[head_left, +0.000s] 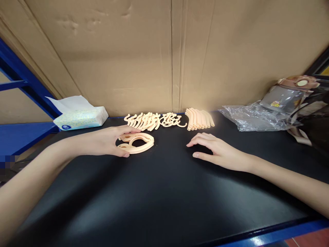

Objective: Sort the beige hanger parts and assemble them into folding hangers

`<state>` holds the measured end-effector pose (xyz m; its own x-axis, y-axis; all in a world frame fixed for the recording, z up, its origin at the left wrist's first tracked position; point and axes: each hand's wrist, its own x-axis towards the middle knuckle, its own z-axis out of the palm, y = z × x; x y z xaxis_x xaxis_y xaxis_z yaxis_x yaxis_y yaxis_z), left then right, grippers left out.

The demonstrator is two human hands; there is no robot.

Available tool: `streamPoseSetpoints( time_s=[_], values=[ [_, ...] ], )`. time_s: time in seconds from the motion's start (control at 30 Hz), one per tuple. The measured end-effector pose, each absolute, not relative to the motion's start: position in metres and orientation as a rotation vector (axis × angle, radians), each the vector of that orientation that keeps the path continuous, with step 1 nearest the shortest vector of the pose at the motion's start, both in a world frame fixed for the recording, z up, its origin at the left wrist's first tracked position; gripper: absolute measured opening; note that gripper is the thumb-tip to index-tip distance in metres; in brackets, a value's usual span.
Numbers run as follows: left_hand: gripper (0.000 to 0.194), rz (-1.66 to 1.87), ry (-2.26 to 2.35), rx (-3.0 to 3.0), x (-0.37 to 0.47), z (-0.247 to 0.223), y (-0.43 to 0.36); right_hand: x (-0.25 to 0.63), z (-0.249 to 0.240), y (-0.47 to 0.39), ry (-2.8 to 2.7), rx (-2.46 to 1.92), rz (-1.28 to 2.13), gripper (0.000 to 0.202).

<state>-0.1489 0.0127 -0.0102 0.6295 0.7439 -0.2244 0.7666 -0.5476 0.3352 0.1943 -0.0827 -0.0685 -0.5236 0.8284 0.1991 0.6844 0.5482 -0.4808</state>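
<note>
My left hand [104,141] is closed round the left end of a peach-coloured folded plastic hanger [141,148], thumb in front and fingers behind. Its curved arms and round openings lie low over the black tabletop; the part under my palm is hidden, and I cannot tell whether more than one is stacked there. My right hand [218,151] is open and holds nothing, thumb apart from the fingers, low over the table. Behind the hands lie S-curved hanger pieces [144,120], small hooks [171,119] and a neat pile of curved hanger arms [199,119].
A tissue pack [81,118] stands at the back left, by a blue metal frame [25,84]. Crumpled clear plastic [254,118], a clear bottle with a brown lid [282,96] and a dark bag [313,120] are at the right. Cardboard [128,61] walls off the back of the black table [159,199].
</note>
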Motion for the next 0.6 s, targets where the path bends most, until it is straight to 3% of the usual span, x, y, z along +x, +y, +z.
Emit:
streamPoseSetpoints(
  time_s=[0.6],
  values=[
    [0.073, -0.107, 1.284, 2.42, -0.1532, -0.0071, 0.0128, 0.1966, -0.0679, -0.082, -2.406, -1.211, 0.476, 0.031]
  ],
)
